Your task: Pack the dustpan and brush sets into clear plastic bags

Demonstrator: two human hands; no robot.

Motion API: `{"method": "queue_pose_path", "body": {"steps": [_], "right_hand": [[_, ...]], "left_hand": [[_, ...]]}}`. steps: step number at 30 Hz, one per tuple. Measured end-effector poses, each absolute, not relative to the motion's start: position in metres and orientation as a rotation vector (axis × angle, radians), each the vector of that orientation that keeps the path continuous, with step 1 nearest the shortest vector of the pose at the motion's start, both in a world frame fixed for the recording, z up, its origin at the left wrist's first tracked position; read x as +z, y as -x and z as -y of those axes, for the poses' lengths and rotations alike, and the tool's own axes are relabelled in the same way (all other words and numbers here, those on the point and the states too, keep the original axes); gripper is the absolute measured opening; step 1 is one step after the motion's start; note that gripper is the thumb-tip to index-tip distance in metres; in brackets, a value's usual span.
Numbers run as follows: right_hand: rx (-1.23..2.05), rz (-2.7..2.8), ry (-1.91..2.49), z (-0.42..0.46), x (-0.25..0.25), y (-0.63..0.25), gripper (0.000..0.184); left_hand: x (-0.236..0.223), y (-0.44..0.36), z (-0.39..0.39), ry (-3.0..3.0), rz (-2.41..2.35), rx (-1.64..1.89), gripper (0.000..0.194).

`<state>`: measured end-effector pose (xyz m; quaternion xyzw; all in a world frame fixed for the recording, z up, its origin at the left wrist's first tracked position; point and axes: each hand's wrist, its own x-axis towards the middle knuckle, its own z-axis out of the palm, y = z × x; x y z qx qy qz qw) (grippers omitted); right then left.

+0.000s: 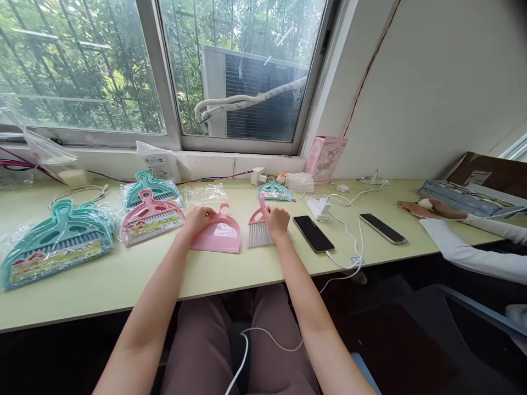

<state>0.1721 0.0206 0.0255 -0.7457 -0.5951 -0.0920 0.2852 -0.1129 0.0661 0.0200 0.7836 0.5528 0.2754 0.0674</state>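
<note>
A pink dustpan lies on the table before me, its looped handle pointing toward the window. My left hand grips its left upper edge, fingers closed over the rim. To the right, a small pink hand brush rests with pale bristles toward me. My right hand is closed around the brush near its handle and covers part of its right side. A narrow strip of table separates brush and dustpan.
Wrapped teal dustpan sets and a wrapped pink set sit left. A black phone on a cable, a second phone and a white charger lie right. Another person's sleeved arm reaches in at far right.
</note>
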Motion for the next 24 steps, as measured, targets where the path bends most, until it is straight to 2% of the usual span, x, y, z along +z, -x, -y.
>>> {"method": "queue_pose_path", "body": {"steps": [6,14,20,24], "right_hand": [[-0.197,1.664,2.145,-0.023,0.018,-0.177,0.040],[-0.132,1.633,2.103,-0.019,0.022,-0.173,0.048],[-0.058,1.568,2.193,-0.020,0.016,-0.180,0.032],[0.018,1.610,2.188,-0.021,0.013,-0.181,0.025]], "left_hand": [[0.020,0.126,-0.068,-2.286,-1.646,0.863,0.037],[0.026,0.124,-0.066,-2.273,-1.837,0.848,0.044],[0.030,0.129,-0.061,-2.241,-1.894,0.795,0.046],[0.025,0.132,-0.065,-2.257,-1.910,0.707,0.034]]}}
